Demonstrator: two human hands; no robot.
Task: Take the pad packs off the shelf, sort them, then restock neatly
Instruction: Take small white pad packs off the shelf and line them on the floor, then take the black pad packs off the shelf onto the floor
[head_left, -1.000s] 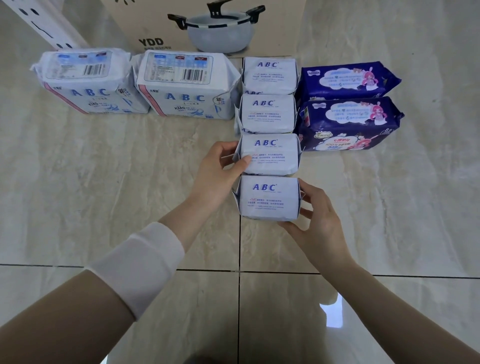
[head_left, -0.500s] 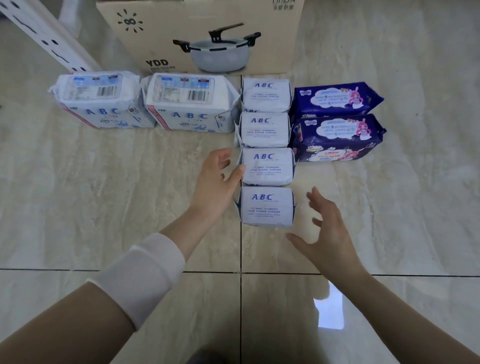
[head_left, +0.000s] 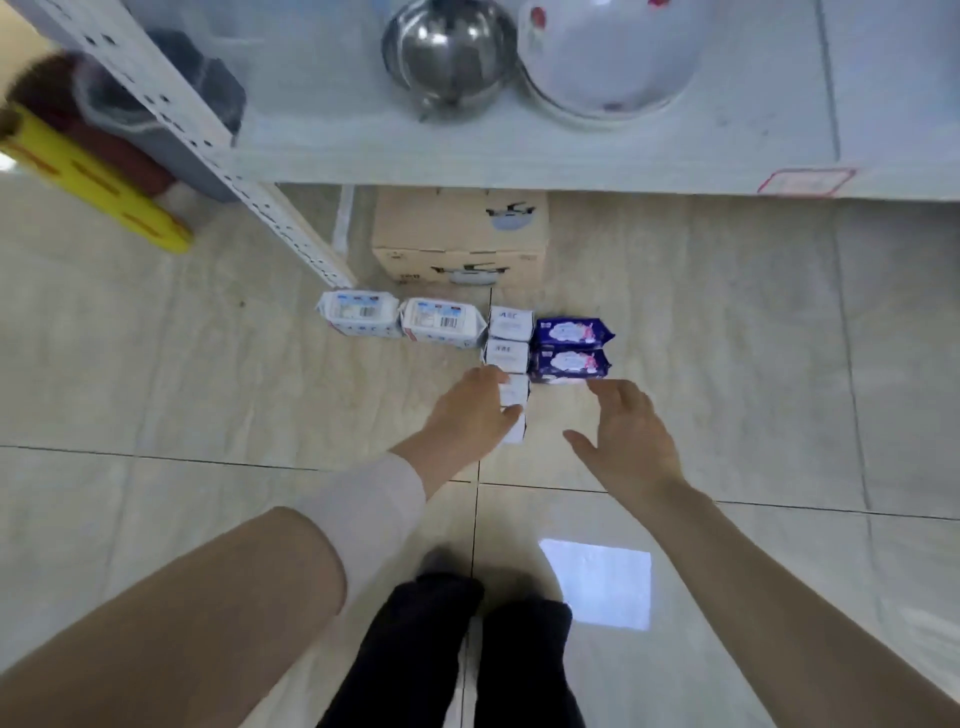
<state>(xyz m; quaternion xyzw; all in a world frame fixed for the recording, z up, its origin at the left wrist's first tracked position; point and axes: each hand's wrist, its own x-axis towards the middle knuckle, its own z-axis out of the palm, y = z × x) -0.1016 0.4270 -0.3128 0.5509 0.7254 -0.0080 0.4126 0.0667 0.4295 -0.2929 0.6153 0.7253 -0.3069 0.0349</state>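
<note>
Floor tiles (head_left: 156, 364), left to right below the shelf edge (head_left: 519, 171): two large white packs (head_left: 396, 321), a column of small white packs (head_left: 510, 338) partly under the unclenched left hand (head_left: 470, 415), two purple packs (head_left: 570, 348), right hand (head_left: 631, 441) spread, empty.

Two large white packs (head_left: 358, 313), four small (head_left: 511, 322), two purple (head_left: 571, 331).

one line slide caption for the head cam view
Both open hands, left hand and right hand, hover over sorted pad packs on the tiled floor below a white shelf.
</note>
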